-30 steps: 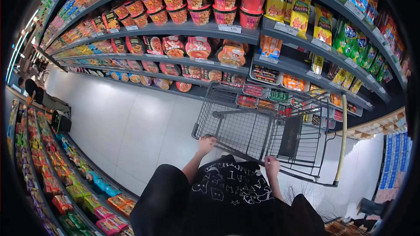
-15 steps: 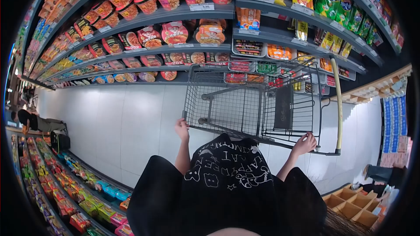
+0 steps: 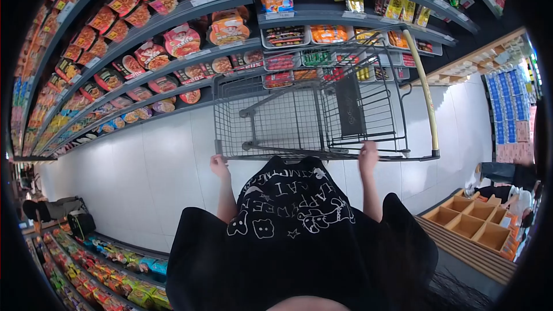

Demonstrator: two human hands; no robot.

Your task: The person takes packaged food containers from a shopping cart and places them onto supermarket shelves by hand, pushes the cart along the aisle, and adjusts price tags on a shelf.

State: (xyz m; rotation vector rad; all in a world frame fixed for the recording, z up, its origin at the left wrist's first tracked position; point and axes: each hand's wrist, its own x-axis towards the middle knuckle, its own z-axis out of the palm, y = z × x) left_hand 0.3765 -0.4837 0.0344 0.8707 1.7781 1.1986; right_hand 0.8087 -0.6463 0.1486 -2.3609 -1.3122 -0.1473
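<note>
A grey wire shopping cart (image 3: 276,116) stands sideways in front of me, its yellow handle (image 3: 422,92) to the right. A dark panel (image 3: 350,106) is fixed to the folding child-seat part. Only bare mesh shows inside the basket. At the cart's left end, my left hand (image 3: 219,166) is closed on the lower corner. My right hand (image 3: 368,156) is on the near rim, left of the handle, with its fingers bent over the bar and slightly blurred. My black printed shirt (image 3: 294,207) is just below the near side.
Shelves with instant noodle bowls (image 3: 182,40) and trays of packaged sausages (image 3: 328,34) line the far side. More packaged goods (image 3: 115,265) are at lower left. A person (image 3: 55,208) bends over at left. A wooden compartment display (image 3: 469,222) and another person (image 3: 507,173) are at right.
The view has turned, so the cart and shelves appear farther left and higher. My right hand has shifted left along the rim, away from the handle. My left hand stays at the corner.
</note>
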